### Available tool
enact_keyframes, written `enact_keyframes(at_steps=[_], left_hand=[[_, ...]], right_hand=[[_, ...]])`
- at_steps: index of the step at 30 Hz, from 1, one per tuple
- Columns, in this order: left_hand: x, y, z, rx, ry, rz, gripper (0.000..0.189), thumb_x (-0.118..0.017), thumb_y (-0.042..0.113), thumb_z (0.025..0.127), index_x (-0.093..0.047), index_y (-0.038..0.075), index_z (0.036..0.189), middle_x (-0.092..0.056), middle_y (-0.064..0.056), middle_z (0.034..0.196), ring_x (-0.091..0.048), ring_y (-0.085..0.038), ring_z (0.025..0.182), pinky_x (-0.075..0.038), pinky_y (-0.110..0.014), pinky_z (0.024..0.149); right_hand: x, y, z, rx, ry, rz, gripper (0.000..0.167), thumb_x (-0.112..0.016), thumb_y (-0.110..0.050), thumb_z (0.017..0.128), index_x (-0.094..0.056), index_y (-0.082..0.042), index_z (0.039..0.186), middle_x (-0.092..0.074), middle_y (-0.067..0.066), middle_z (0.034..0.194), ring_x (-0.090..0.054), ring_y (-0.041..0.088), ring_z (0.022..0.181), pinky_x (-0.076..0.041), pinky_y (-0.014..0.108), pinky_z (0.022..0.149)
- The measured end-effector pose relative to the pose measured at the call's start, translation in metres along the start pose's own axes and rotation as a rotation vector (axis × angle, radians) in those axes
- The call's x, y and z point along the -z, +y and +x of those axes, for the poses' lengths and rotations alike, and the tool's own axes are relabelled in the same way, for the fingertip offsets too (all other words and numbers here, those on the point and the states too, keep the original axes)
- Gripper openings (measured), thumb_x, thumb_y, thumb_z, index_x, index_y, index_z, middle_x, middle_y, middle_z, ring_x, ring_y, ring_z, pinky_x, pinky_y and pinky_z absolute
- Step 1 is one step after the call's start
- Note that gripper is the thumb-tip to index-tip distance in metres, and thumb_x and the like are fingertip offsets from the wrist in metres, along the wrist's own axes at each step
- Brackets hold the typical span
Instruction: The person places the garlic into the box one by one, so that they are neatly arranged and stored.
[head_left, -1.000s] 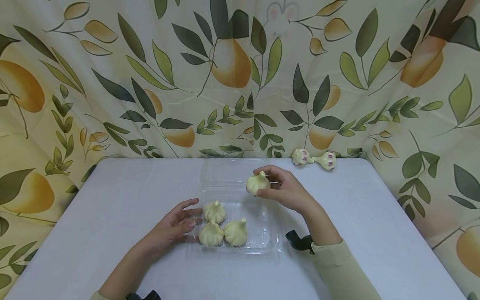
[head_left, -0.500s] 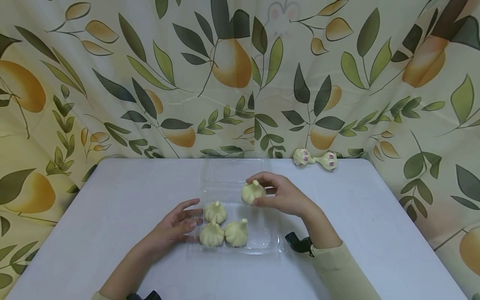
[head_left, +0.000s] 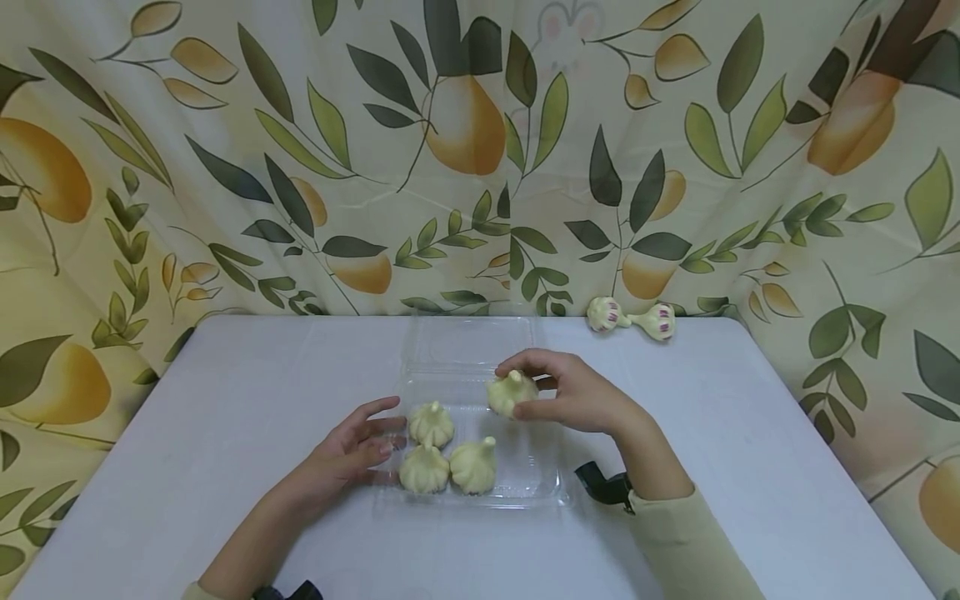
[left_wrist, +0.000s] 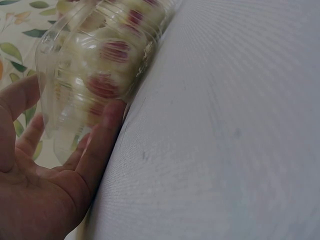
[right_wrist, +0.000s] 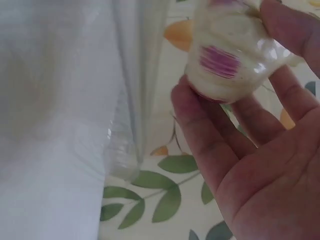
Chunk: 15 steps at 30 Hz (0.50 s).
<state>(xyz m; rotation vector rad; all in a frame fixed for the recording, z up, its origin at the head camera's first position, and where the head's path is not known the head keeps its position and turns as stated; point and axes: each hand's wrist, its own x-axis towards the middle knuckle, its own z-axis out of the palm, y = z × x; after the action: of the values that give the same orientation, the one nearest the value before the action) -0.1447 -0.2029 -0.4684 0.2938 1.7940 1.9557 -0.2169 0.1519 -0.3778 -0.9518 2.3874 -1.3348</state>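
My right hand holds a pale garlic bulb between thumb and fingers, over the back right part of a clear plastic clamshell container. Purple patches show on this bulb's side in the right wrist view, where the thumb and fingertips grip it. Inside the container, at the left and front, sit three more garlic bulbs, stems up. My left hand lies at the container's left wall, its fingers spread and fairly straight against the plastic. Through that wall the left wrist view shows purple-patched bulbs.
The container's lid lies folded back toward the far table edge. Two garlic bulbs with purple patches rest on their sides at the back right edge of the white table. A patterned curtain hangs behind.
My right hand has lowered the garlic bulb and brought it nearer over the container's back right, with a slight shift right at the end. The left hand stays in place.
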Motion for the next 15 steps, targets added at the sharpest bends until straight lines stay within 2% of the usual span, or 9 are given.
enact_keyframes(at_steps=[6,15], left_hand=[[0.0004,0.0000,-0.0003,-0.013,-0.006,0.002,0.064,-0.052,0.007,0.102,-0.019,0.014,0.158,-0.028,-0.024,0.157,-0.038,-0.041,0.139,-0.053,-0.054,0.093],[-0.0001,0.0003,-0.0015,-0.024,-0.014,-0.008,0.065,-0.052,0.007,0.102,-0.018,0.013,0.158,-0.027,-0.025,0.157,-0.037,-0.042,0.139,-0.053,-0.055,0.093]], right_hand=[[0.0032,-0.0009,-0.0032,0.027,0.004,0.005,0.039,-0.080,-0.006,0.081,-0.067,-0.020,0.115,-0.064,-0.003,0.124,-0.060,0.020,0.112,-0.051,0.043,0.097],[-0.0042,0.0024,0.0021,0.061,-0.081,-0.012,0.040,-0.081,-0.006,0.080,-0.068,-0.017,0.116,-0.068,-0.003,0.120,-0.060,0.017,0.113,-0.051,0.044,0.096]])
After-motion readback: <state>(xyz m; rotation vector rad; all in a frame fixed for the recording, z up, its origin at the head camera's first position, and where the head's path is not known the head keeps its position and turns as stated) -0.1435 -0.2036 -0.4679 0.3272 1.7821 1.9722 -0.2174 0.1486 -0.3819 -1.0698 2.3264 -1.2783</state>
